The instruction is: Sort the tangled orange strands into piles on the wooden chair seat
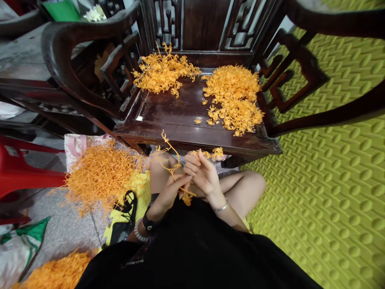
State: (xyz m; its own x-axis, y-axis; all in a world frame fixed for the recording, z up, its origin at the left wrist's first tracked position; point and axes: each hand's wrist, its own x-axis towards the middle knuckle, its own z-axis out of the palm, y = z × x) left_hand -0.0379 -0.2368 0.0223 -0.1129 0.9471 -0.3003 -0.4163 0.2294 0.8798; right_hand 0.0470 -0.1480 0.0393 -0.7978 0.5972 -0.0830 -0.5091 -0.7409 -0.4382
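Note:
My left hand (175,185) is closed around a thin orange branching plastic stem (177,154), whose curved twigs stick up above the fingers and whose straight end points to the right. A small orange bit (187,199) hangs below that hand. My right hand (206,176) touches the left at the fingertips, fingers curled with the palm partly turned up. Small curly orange plastic pieces (217,153) show just beyond its fingertips, and it seems to pinch some of them. Both hands are over my crossed legs, in front of the wooden chair seat (174,114).
On the seat lie a left pile of orange pieces (164,70) and a right pile (234,94). A heap of thin orange stems (99,174) rests at my left, with another heap (60,273) nearer. A red stool (27,168) stands left; yellow mat (325,184) covers the right.

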